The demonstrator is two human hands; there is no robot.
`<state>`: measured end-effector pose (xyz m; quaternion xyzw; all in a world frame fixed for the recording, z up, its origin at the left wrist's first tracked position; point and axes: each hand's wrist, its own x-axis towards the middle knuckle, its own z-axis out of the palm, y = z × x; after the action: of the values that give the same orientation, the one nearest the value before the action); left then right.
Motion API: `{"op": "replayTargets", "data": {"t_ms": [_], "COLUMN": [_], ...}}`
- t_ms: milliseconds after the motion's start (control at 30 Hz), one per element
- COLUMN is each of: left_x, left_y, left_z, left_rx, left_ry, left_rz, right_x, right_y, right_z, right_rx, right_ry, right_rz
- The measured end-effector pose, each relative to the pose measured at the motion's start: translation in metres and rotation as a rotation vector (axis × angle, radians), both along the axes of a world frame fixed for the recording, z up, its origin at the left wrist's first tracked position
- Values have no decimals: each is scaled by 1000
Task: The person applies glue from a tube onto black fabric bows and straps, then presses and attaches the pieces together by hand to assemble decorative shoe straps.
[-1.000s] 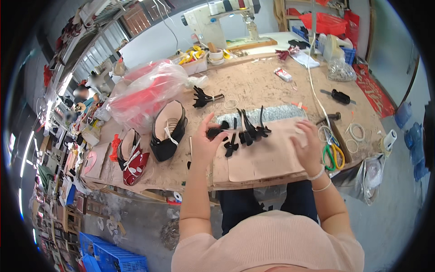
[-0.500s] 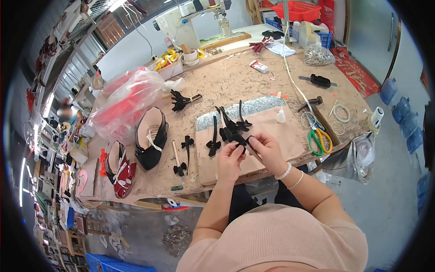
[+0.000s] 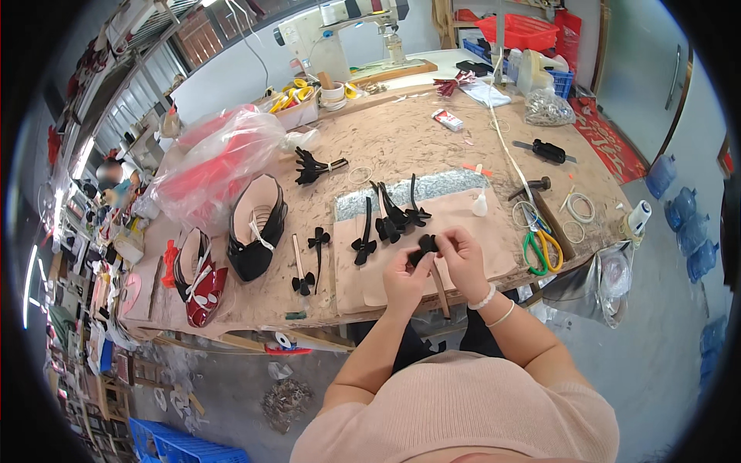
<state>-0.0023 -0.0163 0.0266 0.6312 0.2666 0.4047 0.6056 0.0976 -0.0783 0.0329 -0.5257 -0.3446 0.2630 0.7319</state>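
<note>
black bow [image 3: 424, 247] held over the near edge of the surface [image 3: 401, 139], pinched between left hand [image 3: 403, 279] and right hand [image 3: 463, 258], both grips narrow on it. more bows [image 3: 390, 220] lie just beyond on a tan sheet [image 3: 463, 224]; scissors [image 3: 540, 248] to the right.

Small black bow [image 3: 424, 247], just below the frame's centre, pinched between the left hand [image 3: 407, 275] and the right hand [image 3: 463, 258]. Soft, dark, matte, with short loops; exact knot hidden by fingertips. Held up slightly above a tan sheet [image 3: 494, 224] on the surface, apart from it. Similar black bows [image 3: 394, 218] with long upright tails lying in a loose row just up-left on the same sheet, close but not touching the held one.
</note>
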Motion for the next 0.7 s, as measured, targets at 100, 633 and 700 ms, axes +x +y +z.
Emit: {"op": "replayTargets", "data": {"t_ms": [100, 633, 700], "left_x": [1, -8, -8], "left_y": [15, 13, 13], "left_z": [4, 0, 0], "left_rx": [751, -199, -194], "left_ry": [35, -168, -174], "left_rz": [361, -172, -167], "right_x": [-4, 23, 21], "right_y": [2, -12, -11], "right_z": [2, 30, 28], "right_rx": [89, -158, -141], "right_ry": [44, -37, 7], "right_rz": [-117, 427, 380]}}
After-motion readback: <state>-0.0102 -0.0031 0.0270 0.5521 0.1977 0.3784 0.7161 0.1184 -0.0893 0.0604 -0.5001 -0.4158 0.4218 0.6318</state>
